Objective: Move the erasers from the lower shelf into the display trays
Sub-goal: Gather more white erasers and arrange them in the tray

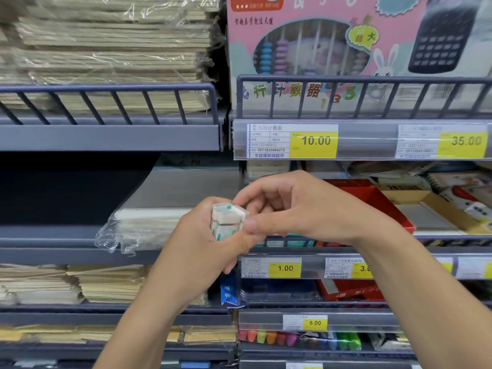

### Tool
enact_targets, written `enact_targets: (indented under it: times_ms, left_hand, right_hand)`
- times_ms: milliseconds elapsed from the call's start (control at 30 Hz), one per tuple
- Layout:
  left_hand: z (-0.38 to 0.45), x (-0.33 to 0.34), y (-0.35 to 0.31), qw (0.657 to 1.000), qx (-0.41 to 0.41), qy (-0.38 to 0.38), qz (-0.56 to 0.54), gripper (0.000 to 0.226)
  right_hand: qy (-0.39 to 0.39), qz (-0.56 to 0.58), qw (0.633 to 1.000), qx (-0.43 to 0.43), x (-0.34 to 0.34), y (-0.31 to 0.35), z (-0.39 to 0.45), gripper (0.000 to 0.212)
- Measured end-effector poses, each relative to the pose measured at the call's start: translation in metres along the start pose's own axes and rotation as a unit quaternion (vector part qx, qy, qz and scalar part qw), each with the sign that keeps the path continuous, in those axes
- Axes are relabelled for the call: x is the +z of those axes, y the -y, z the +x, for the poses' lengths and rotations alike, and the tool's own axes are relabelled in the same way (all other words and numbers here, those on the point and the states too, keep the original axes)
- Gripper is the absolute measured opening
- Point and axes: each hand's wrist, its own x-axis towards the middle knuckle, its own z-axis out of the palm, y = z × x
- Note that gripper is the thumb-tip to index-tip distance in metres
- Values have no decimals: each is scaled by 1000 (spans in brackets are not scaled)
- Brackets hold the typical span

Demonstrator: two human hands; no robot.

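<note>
In the head view, the left hand (210,235) is curling around a small block of white erasers with green marks, wrapped in clear film (226,219), its fingers closed firmly on the sides of the pack and holding it upright in front of the shelving. The right hand (298,206) is reaching across from the right and meeting the pack at its top corner: its thumb and forefinger are pinching together on the film at the upper right edge, while the remaining fingers are folding loosely inward, so this hand is nearly closed and touching only the wrapping. The two hands are pressing against each other just below the pack.

Just behind and to the right of the right hand, a red plastic display tray (383,203) is sitting on the grey metal shelf (452,239), and a cardboard tray with yellow edges (450,217) is lying beside it, farther right. Under the right wrist, a yellow price label reading 1.00 (285,268) is showing on the shelf edge. To the left of the left hand, a crumpled clear plastic wrapper around a stack of white paper (127,230) is hanging over the shelf lip. Well above both hands, a pink abacus box (319,49) is standing behind a rail.
</note>
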Motion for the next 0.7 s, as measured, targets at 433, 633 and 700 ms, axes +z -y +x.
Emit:
enact_targets:
  times_ms: [433,633,700]
  left_hand:
    - [-4,8,-7,993,-15,11,-120,26]
    - [-2,8,-9,994,-27,-17,-104,30]
    - [-2,7,-8,995,-36,-22,-95,36]
  right_hand:
    - [-67,134,989,-17,-6,-19,-14,21]
    - [-165,256,951,-47,0,-20,-10,32]
    - [-191,234,953,-15,-5,-18,-12,20]
